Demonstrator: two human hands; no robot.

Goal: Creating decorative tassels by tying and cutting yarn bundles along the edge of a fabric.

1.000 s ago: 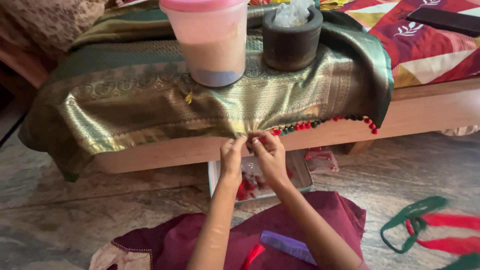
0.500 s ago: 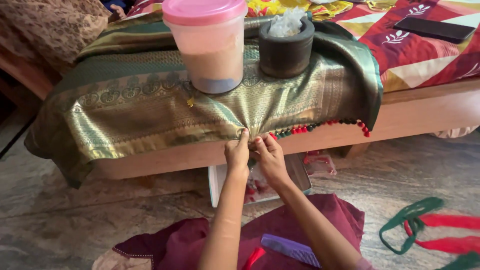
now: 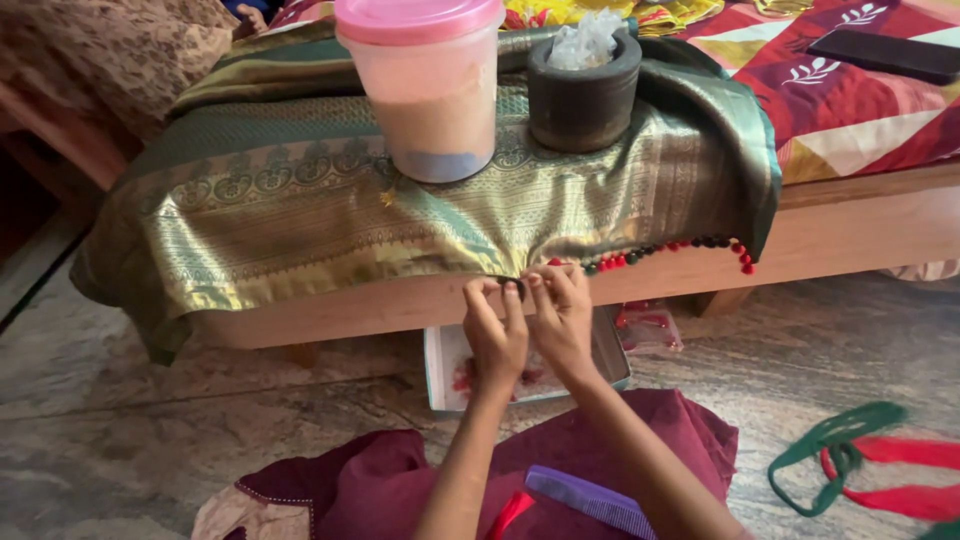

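Observation:
A green and gold silk cloth lies draped over the edge of a low wooden bed. Along its hanging hem runs a row of small red and dark tassel balls. My left hand and my right hand are raised side by side at the hem. Their fingertips pinch the cloth edge and a small dark tassel between them, just left of the finished row. Both forearms rise from my lap.
A pink-lidded plastic jar and a dark stone mortar stand on the cloth. A shallow tray sits on the floor under the bed edge. A purple comb lies on maroon fabric; green and red cords lie right. A phone rests on the bedspread.
My hands stay pinched at the hem and have barely shifted. The view has drifted, so the bed and cloth sit slightly lower and more to the right in the frame.

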